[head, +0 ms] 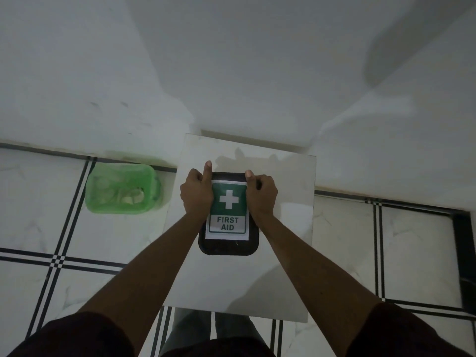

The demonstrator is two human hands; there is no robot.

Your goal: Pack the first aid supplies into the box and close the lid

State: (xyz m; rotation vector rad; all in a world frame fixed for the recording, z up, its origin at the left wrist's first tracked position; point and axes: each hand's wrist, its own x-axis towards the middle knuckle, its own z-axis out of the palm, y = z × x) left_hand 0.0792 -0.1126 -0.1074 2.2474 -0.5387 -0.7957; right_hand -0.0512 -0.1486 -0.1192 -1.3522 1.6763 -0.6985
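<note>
A dark box with rounded corners is seen from above, lying near the middle of a small square table whose top is pale, smooth and faintly glossy. The lid is down over the box, and a rectangular paper label is stuck flat on it: a white cross on a green field, with "FIRST AID" printed beneath in a white panel.

The left hand is curled against the far left edge of the lid, with the thumb stretched out along the far corner. The right hand is curled in the same manner on the far right edge, its thumb tucked at the corner. Both hands are pressed on the lid, one at each side, with the label between them. Bare forearms are seen running back to dark sleeves.

On the floor, left of the table, a translucent green plastic bin with soft rounded walls is seen; pale crumpled scraps lie inside it. The floor is laid with white marbled tiles edged by thin black double lines. The wall behind is plain and matt.
</note>
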